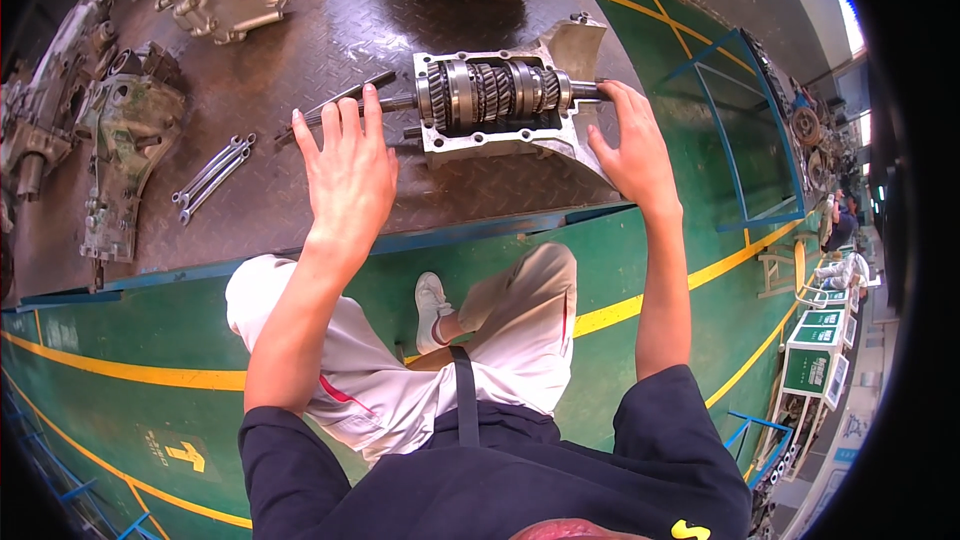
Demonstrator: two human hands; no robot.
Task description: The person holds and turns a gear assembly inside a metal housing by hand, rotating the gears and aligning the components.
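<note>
Grey metal gleams on the table (285,215), and here's the gear shaft (492,92) lying left to right in its open housing (500,143), apparently cradled at its ends to sit level. Left hand (350,170): fingers spread, nearly straight over the shaft's left end, no closed grip showing. Right hand (635,150): fingers at the right end, thumb parted, perhaps steadying; firm contact, I can't tell. Far left, 3 wrenches (213,178) lie together, likely for easy reach.

Gear shaft (492,92): steel grey, slanted-tooth pattern
Housing (500,142): pale silver
Tabletop (270,195): brown, raised tread pattern
Floor (625,255): green, yellow lines (620,310)
My trousers (520,345): cream, red stripe (345,397)
My shirt (500,495): blackish, yellow mark (690,531)
Far cases (812,365): green and white, I think
</note>
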